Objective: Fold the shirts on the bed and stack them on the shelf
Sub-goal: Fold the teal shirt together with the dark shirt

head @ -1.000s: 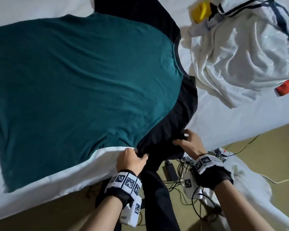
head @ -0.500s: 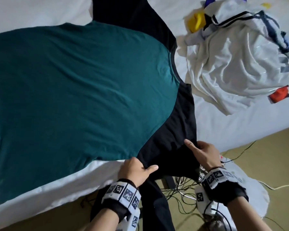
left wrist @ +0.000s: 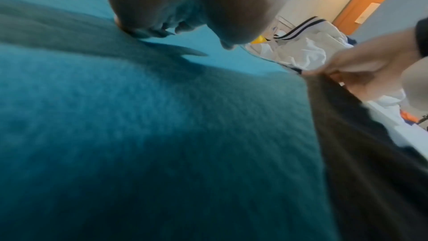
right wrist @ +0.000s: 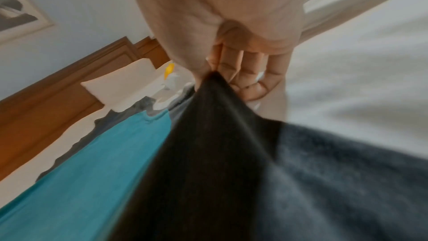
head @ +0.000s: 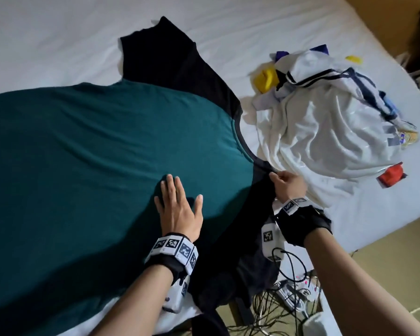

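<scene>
A big teal shirt (head: 102,170) with black sleeves lay spread out flat on the white bed (head: 58,44). It covered most of the near side of the bed. One black sleeve (head: 170,54) stuck out on the far side. The other black sleeve (head: 247,238) lay at the near edge, and part of it hung down over the side of the bed.

The left hand (head: 178,207) lay flat on the teal part of the shirt. Its fingers were straight and spread a little, and it held nothing. In the left wrist view the palm (left wrist: 185,3) pressed down on the teal cloth.

The right hand (head: 289,187) held the near black sleeve close to the neck of the shirt. In the right wrist view the thumb and fingers (right wrist: 231,65) pinched the black cloth and pulled it up into a point.

Just beside the right hand was a messy pile of white clothes (head: 330,141) on the bed. Some of it had dark stripes. A yellow cloth (head: 266,80) poked out at the far side of the pile, and a red cloth (head: 392,174) lay at the right side of it.

Both wrists wore black bands with small black and white square marks. Black cords (head: 277,309) lay in a tangle on the floor by the bed.
</scene>
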Motion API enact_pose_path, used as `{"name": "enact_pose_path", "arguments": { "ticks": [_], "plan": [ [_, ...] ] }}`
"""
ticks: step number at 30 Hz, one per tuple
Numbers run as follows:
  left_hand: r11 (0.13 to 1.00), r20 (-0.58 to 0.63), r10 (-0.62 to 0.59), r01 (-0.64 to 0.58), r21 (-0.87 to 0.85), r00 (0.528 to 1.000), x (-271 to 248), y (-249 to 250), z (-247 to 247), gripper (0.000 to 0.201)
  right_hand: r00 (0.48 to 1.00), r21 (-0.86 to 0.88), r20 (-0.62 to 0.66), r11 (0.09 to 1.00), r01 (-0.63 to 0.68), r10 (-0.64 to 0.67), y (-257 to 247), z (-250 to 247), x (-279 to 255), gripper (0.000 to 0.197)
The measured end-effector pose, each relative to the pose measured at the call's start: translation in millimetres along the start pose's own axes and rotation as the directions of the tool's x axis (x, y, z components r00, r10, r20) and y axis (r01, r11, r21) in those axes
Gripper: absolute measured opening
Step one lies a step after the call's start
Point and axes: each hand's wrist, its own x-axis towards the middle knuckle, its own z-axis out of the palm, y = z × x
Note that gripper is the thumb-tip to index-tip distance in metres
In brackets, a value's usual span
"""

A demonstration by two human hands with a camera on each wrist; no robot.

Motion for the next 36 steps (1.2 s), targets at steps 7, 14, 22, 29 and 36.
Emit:
{"name": "enact_pose_path", "arguments": {
  "ticks": [7, 14, 22, 29, 36],
  "plan": [
    [0.998, -0.057, -0.042, 0.04, -0.038, 0.997, 65.5, 3.6, -23.1, 0.082, 0.887, -0.138, -0.228, 0.915, 0.38, -0.402, -54.8, 41.4, 1.6, 0.04],
    [0.997, -0.084, 0.009, -0.003, 0.072, 0.996, 174.4, -6.0, -54.8, 0.07, 0.978, -0.194, -0.015, 0.96, 0.203, -0.21, -165.8, 93.0, 84.3, 0.069],
    [0.996, -0.116, -0.072, 0.077, 0.038, 0.991, 242.5, -24.6, -86.9, 0.072, 0.99, -0.071, -0.008, 0.987, 0.142, -0.143, -202.4, 90.7, 152.5, 0.016],
    [0.954, -0.225, -0.3, 0.286, -0.094, 0.927, 372.0, -18.6, -156.1, 0.061, 0.937, -0.078, 0.222, 0.954, 0.291, -0.268, -302.9, 126.8, 180.4, 0.054],
    [0.829, 0.058, -0.415, 0.403, -0.387, 0.908, 443.5, -28.1, -205.2, 0.035, 0.83, 0.1, 0.449, 0.942, 0.321, -0.331, -371.0, 137.0, 223.3, 0.046]
  ]
}}
